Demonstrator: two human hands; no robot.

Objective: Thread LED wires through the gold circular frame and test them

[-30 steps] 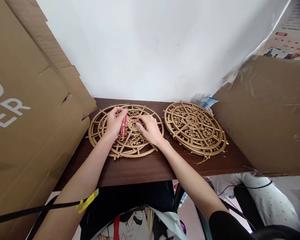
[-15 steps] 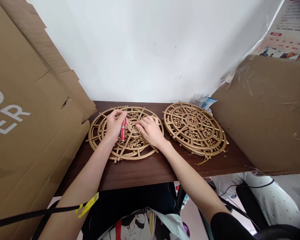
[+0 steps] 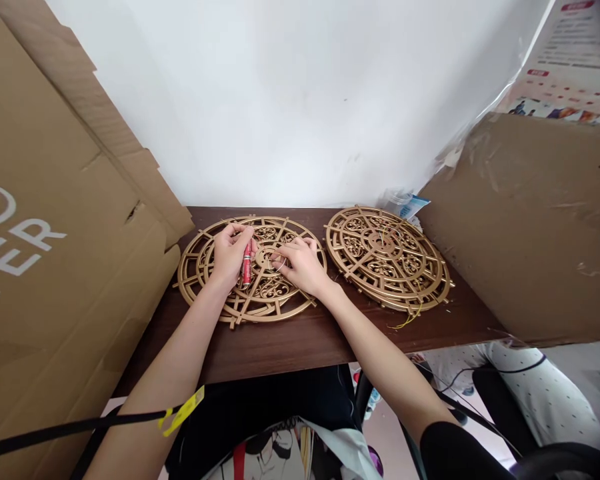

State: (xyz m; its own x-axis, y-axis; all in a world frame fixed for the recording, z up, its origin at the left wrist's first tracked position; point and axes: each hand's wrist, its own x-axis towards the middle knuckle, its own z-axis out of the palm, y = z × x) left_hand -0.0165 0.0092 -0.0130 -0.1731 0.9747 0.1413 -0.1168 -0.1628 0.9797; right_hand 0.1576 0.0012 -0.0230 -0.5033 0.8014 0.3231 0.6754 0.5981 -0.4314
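Observation:
Two stacks of round gold openwork clock frames lie on the dark wooden table. Over the left clock frame stack (image 3: 240, 317), my left hand (image 3: 230, 257) is closed around a red glue tube (image 3: 247, 267), which points down toward me. My right hand (image 3: 303, 265) is above the right part of the same stack, with thumb and fingers pinched on a thin pale wire (image 3: 281, 265) near the hub. Beside it lies the right clock frame stack (image 3: 387, 260), untouched, with a yellow thread (image 3: 407, 321) at its front edge.
A large cardboard box (image 3: 80, 200) stands at the left, another cardboard panel (image 3: 525, 227) at the right. A clear plastic cup (image 3: 397, 199) and a blue packet (image 3: 414, 207) sit behind the right stack. A black cable with a yellow tag (image 3: 183, 411) crosses my left forearm.
My right hand has lifted slightly and its fingers have drawn together at the wire near the hub. The left hand keeps the red tube in about the same place.

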